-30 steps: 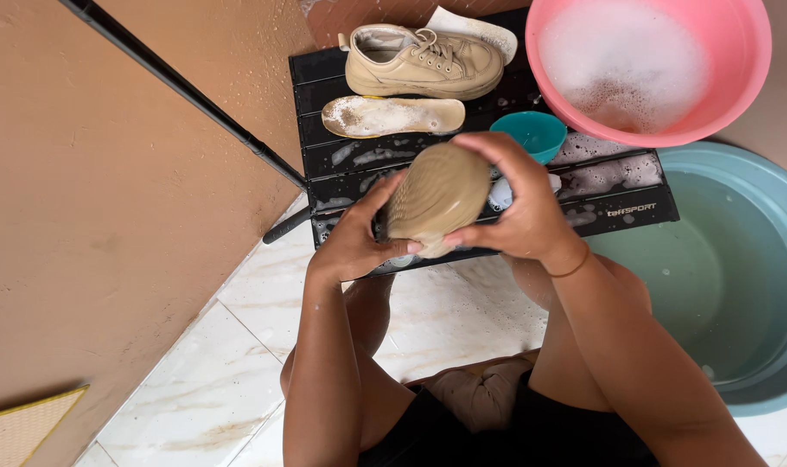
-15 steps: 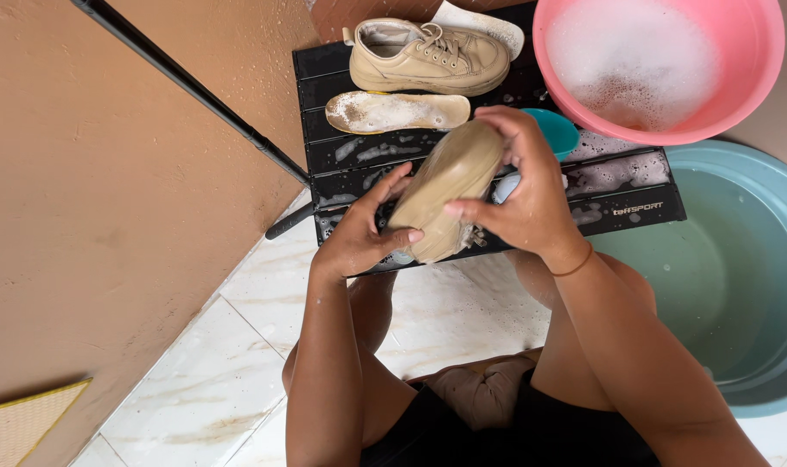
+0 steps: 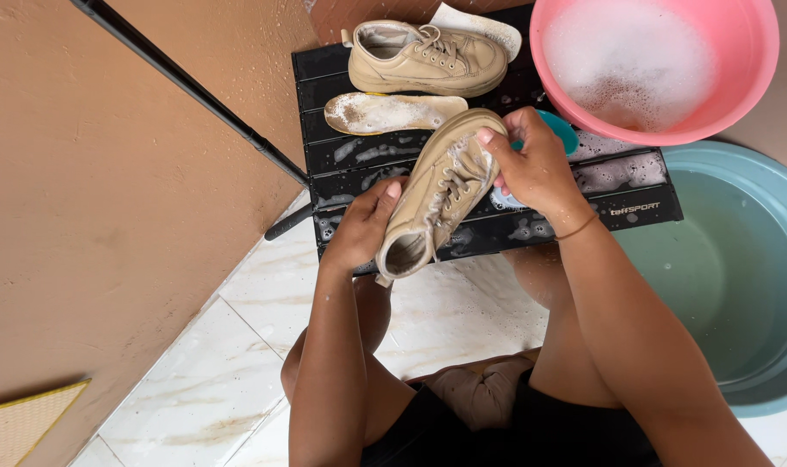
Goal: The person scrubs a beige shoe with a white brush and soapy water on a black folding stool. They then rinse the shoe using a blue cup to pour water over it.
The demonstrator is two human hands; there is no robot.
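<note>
A wet beige lace-up shoe [image 3: 441, 195] lies tilted over a small black slatted table [image 3: 341, 65], its opening facing me. My left hand [image 3: 363, 227] grips its heel side. My right hand [image 3: 532, 164] presses on the toe and laces and seems to hold a small blue brush, mostly hidden under the fingers. A second beige shoe [image 3: 428, 56] stands at the table's far edge, with a soapy insole [image 3: 393, 112] between the two shoes.
A pink basin [image 3: 756, 95] of foamy water stands at the table's right corner, a teal cup [image 3: 566, 130] beside it. A large blue-green tub [image 3: 730, 268] of water sits on the right. A black pole [image 3: 194, 91] leans along the brown wall at the left. White tiles lie underfoot.
The shoe has been turned over from sole-up to laces-up. My right hand moved from the sole onto the toe and laces.
</note>
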